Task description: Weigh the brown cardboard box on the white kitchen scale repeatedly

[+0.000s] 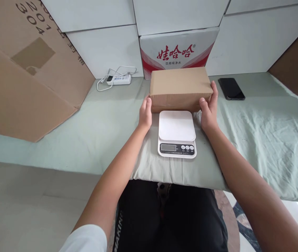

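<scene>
A closed brown cardboard box [180,84] is gripped at its two ends between my hands, just behind the kitchen scale. My left hand [145,112] presses its left end, thumb at the front corner. On the opposite end my right hand [209,106] has its thumb on the front face and its fingers round the side. Whether the box rests on the cloth or is slightly raised, I cannot tell. In front of it lies a white digital kitchen scale [177,127] with a bare platform, its small display and buttons facing me.
A black phone [231,89] lies to the right. On the left are a white power strip [119,79] with a cable and a large carton [33,80]. A printed carton [177,49] and white boxes [107,49] line the back. Pale green cloth [86,140] covers the surface.
</scene>
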The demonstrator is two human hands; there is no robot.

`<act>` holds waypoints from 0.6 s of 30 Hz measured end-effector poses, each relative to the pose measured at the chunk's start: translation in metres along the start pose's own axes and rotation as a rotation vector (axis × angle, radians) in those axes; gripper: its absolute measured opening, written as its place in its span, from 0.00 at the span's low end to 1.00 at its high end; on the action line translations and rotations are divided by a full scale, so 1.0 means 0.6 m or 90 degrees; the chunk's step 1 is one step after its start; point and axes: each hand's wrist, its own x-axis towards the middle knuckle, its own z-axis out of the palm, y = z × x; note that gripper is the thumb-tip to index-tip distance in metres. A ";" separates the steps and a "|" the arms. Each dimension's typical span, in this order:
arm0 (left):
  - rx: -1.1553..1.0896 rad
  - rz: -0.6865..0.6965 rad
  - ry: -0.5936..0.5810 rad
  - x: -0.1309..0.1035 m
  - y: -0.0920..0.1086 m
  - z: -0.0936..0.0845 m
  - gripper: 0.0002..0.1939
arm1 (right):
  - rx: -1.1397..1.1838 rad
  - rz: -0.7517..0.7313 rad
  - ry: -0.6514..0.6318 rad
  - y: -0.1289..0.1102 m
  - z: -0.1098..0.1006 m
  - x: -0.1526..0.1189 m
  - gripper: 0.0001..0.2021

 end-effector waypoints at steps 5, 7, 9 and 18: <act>-0.010 -0.012 -0.018 0.001 0.000 0.001 0.47 | 0.024 -0.005 -0.002 0.016 0.000 0.002 0.53; -0.011 -0.013 -0.021 0.001 -0.001 0.002 0.47 | 0.024 -0.005 -0.002 0.020 -0.001 0.003 0.53; -0.006 -0.020 -0.018 0.001 -0.001 0.003 0.47 | 0.016 0.000 -0.001 0.023 -0.003 0.003 0.53; -0.001 -0.024 -0.014 0.001 0.000 0.007 0.47 | 0.005 -0.008 0.013 0.038 -0.005 0.002 0.52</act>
